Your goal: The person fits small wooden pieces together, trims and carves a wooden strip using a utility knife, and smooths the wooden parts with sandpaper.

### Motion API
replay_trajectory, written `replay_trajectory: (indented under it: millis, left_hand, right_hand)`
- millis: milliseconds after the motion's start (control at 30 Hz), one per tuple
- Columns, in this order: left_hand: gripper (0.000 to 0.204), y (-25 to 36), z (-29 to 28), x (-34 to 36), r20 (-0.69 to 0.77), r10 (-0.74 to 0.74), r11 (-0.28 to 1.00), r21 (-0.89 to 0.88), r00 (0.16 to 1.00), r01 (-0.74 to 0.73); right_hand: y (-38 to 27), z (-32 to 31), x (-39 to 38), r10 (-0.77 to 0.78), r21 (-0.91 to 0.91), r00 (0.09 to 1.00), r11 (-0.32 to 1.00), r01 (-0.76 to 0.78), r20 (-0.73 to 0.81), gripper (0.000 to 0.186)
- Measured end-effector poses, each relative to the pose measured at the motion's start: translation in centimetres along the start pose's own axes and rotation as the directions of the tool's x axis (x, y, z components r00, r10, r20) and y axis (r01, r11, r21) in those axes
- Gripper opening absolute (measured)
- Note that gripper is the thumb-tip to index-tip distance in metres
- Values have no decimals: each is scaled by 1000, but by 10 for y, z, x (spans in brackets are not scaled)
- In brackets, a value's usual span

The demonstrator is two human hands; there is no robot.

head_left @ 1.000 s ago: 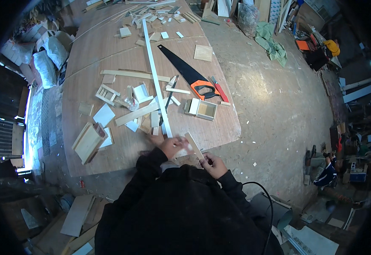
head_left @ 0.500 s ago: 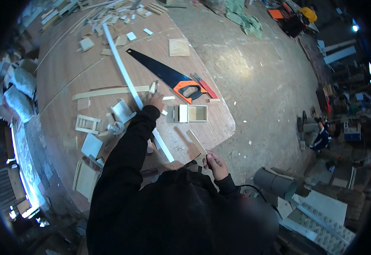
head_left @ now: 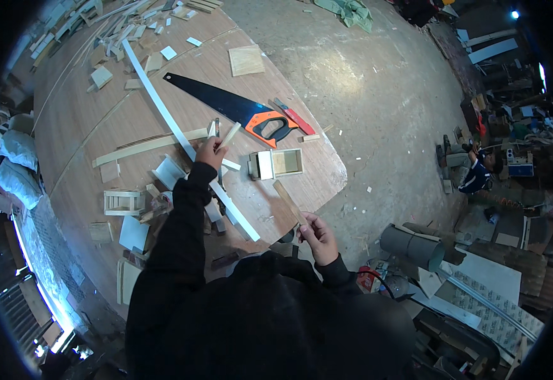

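My left hand (head_left: 210,154) is closed on a short pale wood stick (head_left: 230,134), over a long white strip (head_left: 155,101) on the wooden tabletop (head_left: 80,152). My right hand (head_left: 316,234) grips the lower end of a thin flat wood strip (head_left: 289,199) near the table's front edge. Between and above my hands is a small open wooden box (head_left: 287,161) with a pale lid piece at its left end. A black-bladed saw with an orange handle (head_left: 263,126) lies beyond, beside a red-handled tool (head_left: 296,118). A small slatted wooden piece (head_left: 122,202) lies left of my left arm.
Wood offcuts (head_left: 124,31) are heaped at the table's far end. Bulky pale sacks (head_left: 20,177) lie left. A person (head_left: 478,171) in dark clothes is low on the floor at right, near tools. A grey roll (head_left: 411,244) and boards (head_left: 485,278) lie at lower right.
My left hand has moved from its earlier place by my right hand out over the table and now holds a short stick, raised slightly. The view has turned; my right hand still holds its strip.
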State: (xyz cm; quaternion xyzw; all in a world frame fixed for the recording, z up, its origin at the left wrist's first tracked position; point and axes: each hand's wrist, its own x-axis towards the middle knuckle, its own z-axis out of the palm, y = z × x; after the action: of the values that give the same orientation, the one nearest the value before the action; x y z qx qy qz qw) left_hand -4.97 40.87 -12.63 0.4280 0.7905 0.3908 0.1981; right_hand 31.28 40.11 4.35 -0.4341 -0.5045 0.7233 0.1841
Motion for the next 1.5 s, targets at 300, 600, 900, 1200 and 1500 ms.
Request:
replay_trajectory:
  millis: [300,600,900,1200,1500]
  left_hand:
    - [37,119,-9,-154,414,-144,43,-905,899,423]
    - [46,161,-19,-186,235,-149,32,-970,961,242]
    - [45,195,-12,-218,81,-141,245,-963,987,114]
    - [45,247,6,-266,44,-196,112,-991,980,67]
    - [48,290,49,-329,127,-292,179,-966,948,185]
  right_hand:
    - [4,45,21,-95,-102,995,990,94,-10,40]
    - [20,56,14,-337,-504,933,788,352,125,31]
    - [-6,38,-19,-324,-479,925,791,379,197,33]
    - [-14,-1,-66,-464,-614,834,576,540,298,33]
    - [7,-71,-122,-391,-467,834,697,545,390,31]
